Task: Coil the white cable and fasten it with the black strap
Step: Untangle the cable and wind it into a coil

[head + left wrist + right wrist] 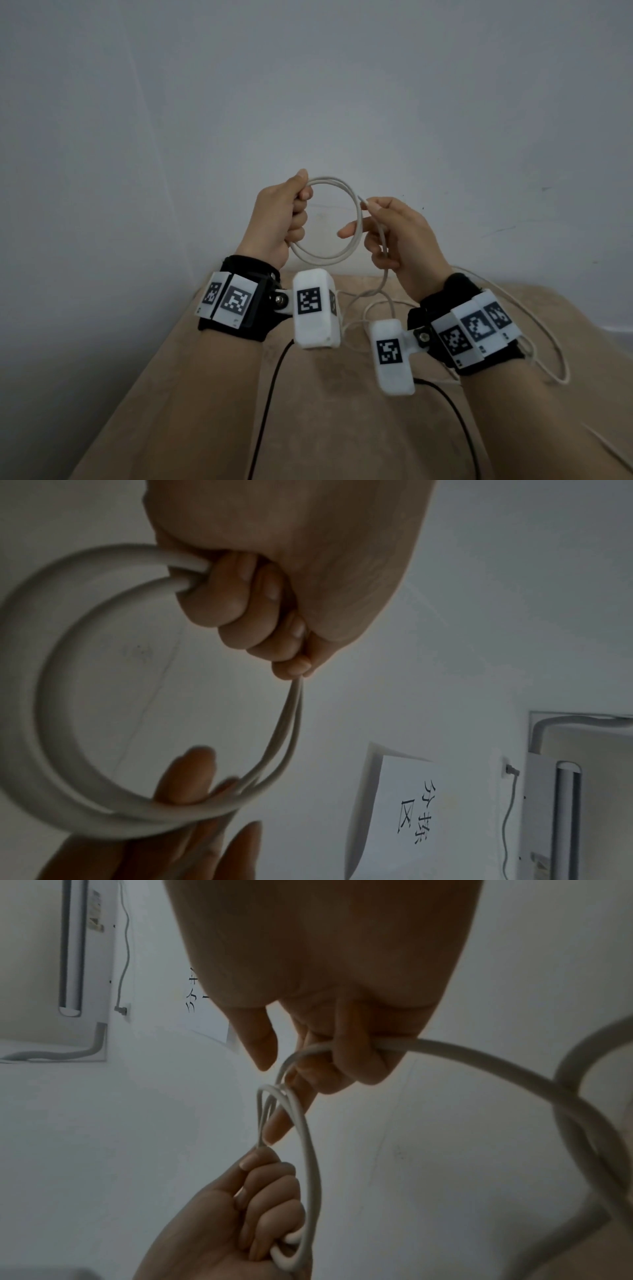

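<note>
- White cable (356, 219): two loops held up at centre frame, slack tail trailing lower right over the beige surface (308, 428).
- Left hand (277, 222) clenched round the loop bundle; keep it tight so turns stay stacked.
- Right hand (400, 240) fingers curled on the tail; feed w/ same loop size, no twist.
- Black strap not seen.

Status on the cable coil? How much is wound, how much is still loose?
Done: about two loops of the white cable are formed, gripped in the left hand.
In hand: the right hand is curled round the next stretch, feeding it toward the coil.
Left: a long loose run trails over the beige surface and needs winding. The black strap is in no view, so fastening is not started.
</note>
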A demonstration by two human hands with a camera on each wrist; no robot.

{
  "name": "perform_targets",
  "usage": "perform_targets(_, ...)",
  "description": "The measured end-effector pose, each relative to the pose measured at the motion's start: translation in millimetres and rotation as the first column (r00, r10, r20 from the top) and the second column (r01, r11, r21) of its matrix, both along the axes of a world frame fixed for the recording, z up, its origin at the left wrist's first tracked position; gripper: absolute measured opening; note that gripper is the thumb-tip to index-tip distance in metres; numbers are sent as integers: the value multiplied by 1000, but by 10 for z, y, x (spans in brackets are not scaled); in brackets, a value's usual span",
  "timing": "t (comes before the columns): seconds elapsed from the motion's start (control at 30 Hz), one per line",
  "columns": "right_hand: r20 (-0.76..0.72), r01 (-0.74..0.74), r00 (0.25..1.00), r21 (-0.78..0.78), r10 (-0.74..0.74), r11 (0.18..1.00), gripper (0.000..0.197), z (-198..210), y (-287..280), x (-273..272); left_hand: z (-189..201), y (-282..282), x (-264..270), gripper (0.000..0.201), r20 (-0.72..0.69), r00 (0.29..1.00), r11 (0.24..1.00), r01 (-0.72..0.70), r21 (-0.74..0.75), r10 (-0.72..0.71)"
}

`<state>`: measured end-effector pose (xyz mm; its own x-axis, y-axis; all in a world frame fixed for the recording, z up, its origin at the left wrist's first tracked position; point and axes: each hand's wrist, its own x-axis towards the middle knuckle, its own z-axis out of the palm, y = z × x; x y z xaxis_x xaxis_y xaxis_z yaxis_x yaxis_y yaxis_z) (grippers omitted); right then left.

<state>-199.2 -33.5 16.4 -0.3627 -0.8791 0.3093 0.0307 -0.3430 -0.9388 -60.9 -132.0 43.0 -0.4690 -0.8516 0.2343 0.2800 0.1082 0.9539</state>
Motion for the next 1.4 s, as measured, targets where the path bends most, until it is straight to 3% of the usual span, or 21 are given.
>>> perform_targets(0.17, -108, 19, 994, 39, -14, 999, 28, -26, -2, 18, -16, 9, -48, 38, -22, 1000, 1000, 15, 24, -15)
perform_targets(0.27, 34, -61, 997, -40, 63, 997, 29, -35, -25, 18, -35, -1, -74, 39, -82, 994, 993, 83, 86, -76)
perform_targets(0.4, 260, -150, 948, -134, 181, 980, 27, -13, -33, 23, -62, -9, -114, 39, -140, 977, 971, 180, 156, -159)
perform_targets(0.53, 307, -130, 936, -154, 172, 980, 26, -18, -36, -1, -76, 15, -146, 40, -170, 957, 942, 266, 203, -233)
perform_targets(0.87, 323, -73, 940, -131, 112, 989, 29, -41, -56, -53, -115, 86, -198, 38, -120, 952, 943, 297, 148, -281)
perform_targets(1.2, 232, -24, 972, -97, 46, 995, 30, -50, -41, -140, -213, -10, -117, 27, -137, 884, 872, 464, 153, -446)
perform_targets(1.4, 41, -100, 994, 28, 99, 995, 30, -38, 14, -233, -159, 12, -47, 46, 66, 893, 890, 433, 142, -445)
